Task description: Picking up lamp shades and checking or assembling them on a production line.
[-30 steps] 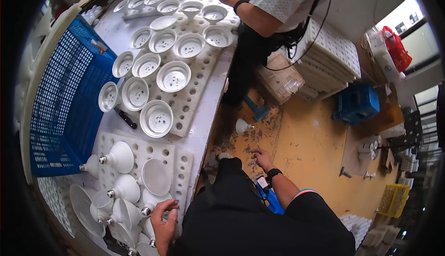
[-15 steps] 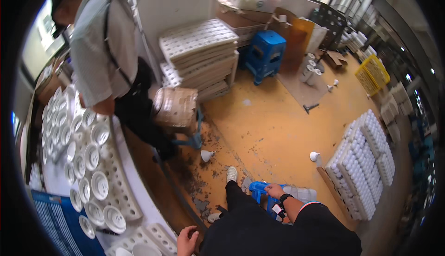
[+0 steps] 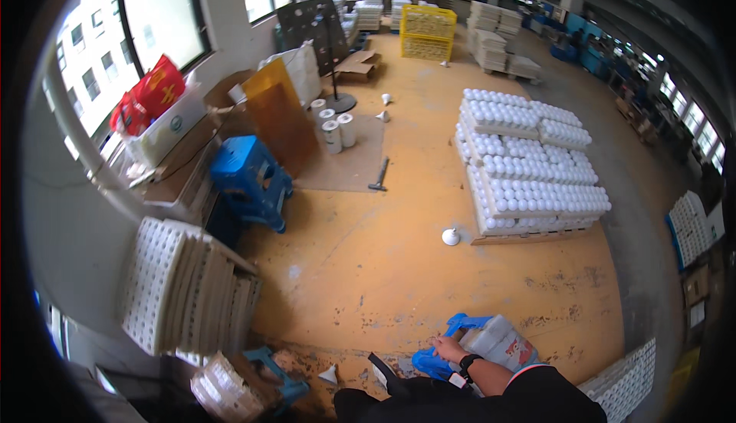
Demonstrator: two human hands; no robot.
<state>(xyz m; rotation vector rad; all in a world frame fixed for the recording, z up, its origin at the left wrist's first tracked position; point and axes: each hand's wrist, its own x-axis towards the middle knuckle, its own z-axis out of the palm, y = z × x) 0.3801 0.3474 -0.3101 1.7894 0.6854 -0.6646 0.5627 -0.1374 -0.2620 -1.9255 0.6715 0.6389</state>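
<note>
My right hand (image 3: pixel 447 349), with a dark watch on its wrist, is at the blue plastic stool (image 3: pixel 431 363) low in the picture. Its fingers are curled over the stool's near edge. A wrapped, translucent pack (image 3: pixel 497 342) with red print lies on the stool's right part, beside my wrist. Past the stool, a white lamp bulb (image 3: pixel 451 237) rests on the floor. Another white cone-shaped bulb (image 3: pixel 329 375) lies to the left of my legs. My left hand is out of the picture.
Stacked trays of white bulbs (image 3: pixel 529 170) stand ahead to the right. On the left are piled white hole trays (image 3: pixel 184 293), a taped carton (image 3: pixel 226 388) and a taller blue stool (image 3: pixel 249 178). A hammer (image 3: pixel 379 175), white rolls (image 3: pixel 332 136) and a yellow crate (image 3: pixel 428 32) are farther off.
My view has swung left to right, so the worktable and the other person have left the picture. My left hand has dropped out of sight. My right hand stays at the stool.
</note>
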